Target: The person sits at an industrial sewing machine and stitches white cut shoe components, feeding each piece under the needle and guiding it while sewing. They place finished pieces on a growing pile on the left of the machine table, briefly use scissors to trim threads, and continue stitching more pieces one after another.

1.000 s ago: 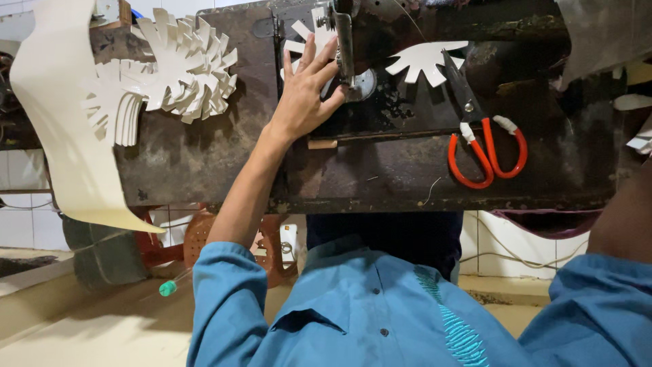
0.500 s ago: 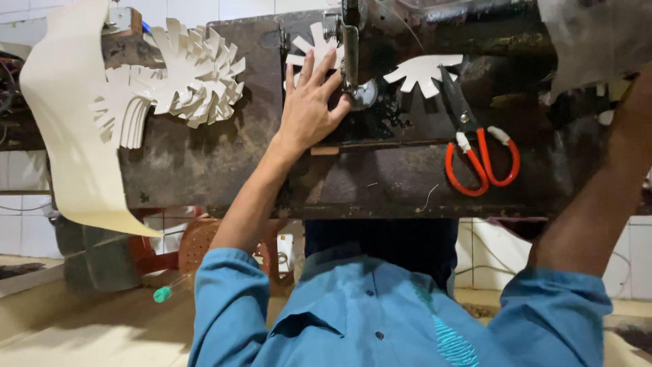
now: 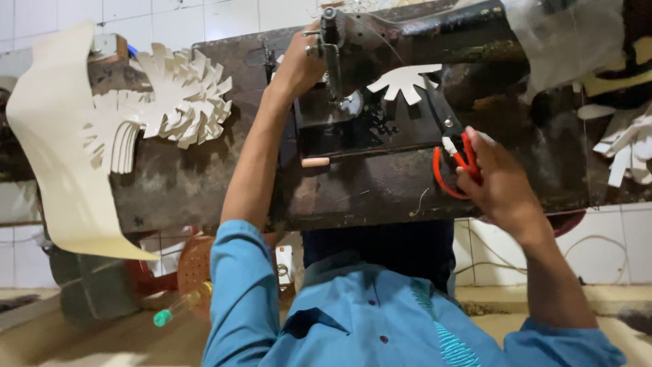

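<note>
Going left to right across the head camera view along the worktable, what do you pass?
Cream sheet hanging off the table edge → pile of white hand-shaped cutouts → left hand at the sewing machine's needle → single white cutout → right hand on the red-handled scissors → white scraps.

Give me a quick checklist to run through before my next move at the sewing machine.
1. Right hand on scissors handles: ok.
2. Left hand by the needle bar, fingers clear of needle: cannot tell.
3. Cut piece lying flat on machine bed: ok.
4. Stack of cut pieces within the left arm's reach: ok.
5. Scissors blades closed: cannot tell.
</note>
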`<state>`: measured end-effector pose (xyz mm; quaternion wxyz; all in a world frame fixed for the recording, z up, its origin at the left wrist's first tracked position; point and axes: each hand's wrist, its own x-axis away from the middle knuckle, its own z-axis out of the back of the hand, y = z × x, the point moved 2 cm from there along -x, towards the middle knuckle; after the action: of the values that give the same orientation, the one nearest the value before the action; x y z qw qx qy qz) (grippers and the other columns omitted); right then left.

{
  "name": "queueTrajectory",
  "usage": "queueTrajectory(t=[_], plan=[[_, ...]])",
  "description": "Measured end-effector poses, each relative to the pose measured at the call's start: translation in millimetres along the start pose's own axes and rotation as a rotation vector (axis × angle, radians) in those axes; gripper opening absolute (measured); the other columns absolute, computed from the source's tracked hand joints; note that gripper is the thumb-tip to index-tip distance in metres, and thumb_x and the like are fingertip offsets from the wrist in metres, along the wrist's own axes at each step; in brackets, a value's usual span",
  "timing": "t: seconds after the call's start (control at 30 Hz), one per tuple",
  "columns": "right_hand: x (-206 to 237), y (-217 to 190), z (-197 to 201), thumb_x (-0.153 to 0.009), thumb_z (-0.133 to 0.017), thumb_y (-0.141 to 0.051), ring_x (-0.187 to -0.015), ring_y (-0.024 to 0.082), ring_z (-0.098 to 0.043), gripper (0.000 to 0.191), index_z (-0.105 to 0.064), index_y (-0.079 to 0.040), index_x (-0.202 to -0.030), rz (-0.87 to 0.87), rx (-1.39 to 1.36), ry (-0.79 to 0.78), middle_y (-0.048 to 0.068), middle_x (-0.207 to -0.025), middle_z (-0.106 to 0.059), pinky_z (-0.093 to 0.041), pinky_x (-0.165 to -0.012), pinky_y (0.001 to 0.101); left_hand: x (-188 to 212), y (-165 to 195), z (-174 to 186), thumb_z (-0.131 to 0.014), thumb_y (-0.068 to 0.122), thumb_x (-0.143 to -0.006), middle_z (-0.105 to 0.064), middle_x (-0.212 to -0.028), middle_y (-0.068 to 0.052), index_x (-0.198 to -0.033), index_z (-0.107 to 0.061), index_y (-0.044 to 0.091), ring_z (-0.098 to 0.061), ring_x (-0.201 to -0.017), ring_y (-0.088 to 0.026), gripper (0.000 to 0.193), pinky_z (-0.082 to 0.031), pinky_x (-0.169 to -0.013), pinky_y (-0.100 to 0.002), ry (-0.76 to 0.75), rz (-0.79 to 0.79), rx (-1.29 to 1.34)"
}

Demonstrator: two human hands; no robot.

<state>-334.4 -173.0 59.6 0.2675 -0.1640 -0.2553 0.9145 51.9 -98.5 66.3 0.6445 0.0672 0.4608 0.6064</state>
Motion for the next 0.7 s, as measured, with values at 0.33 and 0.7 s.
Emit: queueTrajectory(t=[0.33, 0.7], plan=[[-49, -35, -66, -0.095, -0.035, -0.068, -0.052, 0.014, -0.056, 0.079, -0.043, -0.004, -0.140, -0.409, -1.196, -0.714, 0.001, -0.087, -0.057, -0.053, -0.046, 0.0339, -21, 7, -13, -0.064, 0.003, -0.094, -0.073, -0.119, -0.019, -0.129, -0.064, 0.000, -0.067, -0.109, -0.029, 0.036, -0.053, -0.099, -0.039, 0.052, 0.108, 0.194], [-81, -40, -73, -0.101, -0.048, -0.050, -0.055, 0.013, -0.059, 0.062, -0.045, 0.000, -0.138, -0.209, -1.182, -0.640, 0.004, -0.088, -0.057, -0.050, -0.047, 0.0298, -34, 18, -15, -0.068, 0.013, -0.095, -0.078, -0.107, -0.008, -0.125, -0.068, 0.000, -0.069, -0.101, -0.014, 0.033, -0.058, -0.092, -0.032, 0.086, 0.177, 0.297]])
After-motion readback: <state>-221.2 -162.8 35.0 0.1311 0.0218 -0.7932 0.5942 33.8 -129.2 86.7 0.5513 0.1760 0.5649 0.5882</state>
